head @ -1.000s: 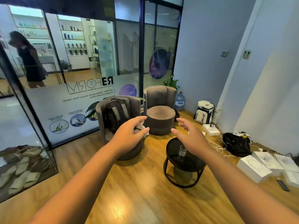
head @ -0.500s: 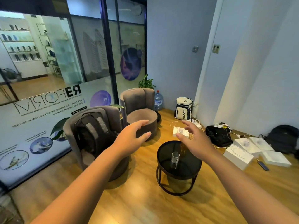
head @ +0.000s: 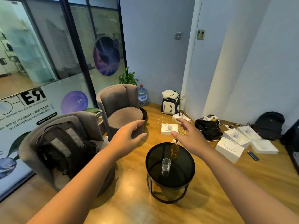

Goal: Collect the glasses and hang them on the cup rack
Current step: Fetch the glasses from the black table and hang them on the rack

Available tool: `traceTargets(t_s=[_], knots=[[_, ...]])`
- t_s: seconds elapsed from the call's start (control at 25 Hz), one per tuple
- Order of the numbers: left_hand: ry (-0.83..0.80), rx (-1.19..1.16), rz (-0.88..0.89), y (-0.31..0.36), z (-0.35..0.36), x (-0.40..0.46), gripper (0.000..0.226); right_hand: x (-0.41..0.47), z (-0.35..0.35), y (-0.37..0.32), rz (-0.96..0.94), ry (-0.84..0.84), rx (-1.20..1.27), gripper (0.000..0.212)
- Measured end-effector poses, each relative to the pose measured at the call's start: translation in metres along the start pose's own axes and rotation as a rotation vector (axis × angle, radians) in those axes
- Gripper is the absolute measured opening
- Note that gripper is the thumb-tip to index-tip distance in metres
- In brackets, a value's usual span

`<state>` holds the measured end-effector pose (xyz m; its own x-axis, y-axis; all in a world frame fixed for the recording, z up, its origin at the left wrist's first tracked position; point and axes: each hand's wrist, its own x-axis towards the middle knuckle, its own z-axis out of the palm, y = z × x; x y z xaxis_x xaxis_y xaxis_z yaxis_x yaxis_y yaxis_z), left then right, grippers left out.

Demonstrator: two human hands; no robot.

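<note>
A clear glass [head: 166,165] stands upright near the middle of a round black side table [head: 186,168]. Behind it, near the table's far rim, stands an amber glass [head: 174,151]. My left hand [head: 127,136] is stretched out, empty, with its fingers apart, to the left of the table and well above the floor. My right hand [head: 188,135] is also spread and empty, hovering above and just behind the amber glass. Neither hand touches a glass. No cup rack is in view.
Two grey armchairs [head: 123,107] stand left of the table; the nearer armchair [head: 84,120] holds a black backpack [head: 64,147]. White boxes [head: 229,148], cables and bags lie on the wooden floor at right. A water bottle [head: 142,96] and a plant stand in the corner.
The view has swung right and down, closer to the table. The amber glass has come into sight behind the clear one. Both hands stay open and outstretched.
</note>
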<state>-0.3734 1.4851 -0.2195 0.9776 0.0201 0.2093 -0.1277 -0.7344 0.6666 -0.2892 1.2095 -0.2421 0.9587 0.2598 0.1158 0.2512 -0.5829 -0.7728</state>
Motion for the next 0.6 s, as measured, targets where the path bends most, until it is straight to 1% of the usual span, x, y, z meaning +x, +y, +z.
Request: traceTargets(t_s=[0.12, 0.32, 0.52, 0.6], knots=[[-0.006, 0.002, 0.004, -0.012, 0.017, 0.052, 0.057, 0.05, -0.004, 0.021, 0.0, -0.02, -0.008, 0.072], [-0.073, 0.017, 0.018, -0.038, 0.05, 0.118, 0.06, 0.088, 0.006, 0.068, 0.071, -0.038, -0.037, 0.082], [-0.18, 0.021, 0.026, -0.077, 0.09, 0.171, 0.065, 0.115, 0.027, 0.11, 0.154, -0.093, -0.058, 0.084], [-0.234, 0.021, 0.017, -0.1, 0.109, 0.2, 0.068, 0.131, 0.04, 0.128, 0.189, -0.121, -0.086, 0.087]])
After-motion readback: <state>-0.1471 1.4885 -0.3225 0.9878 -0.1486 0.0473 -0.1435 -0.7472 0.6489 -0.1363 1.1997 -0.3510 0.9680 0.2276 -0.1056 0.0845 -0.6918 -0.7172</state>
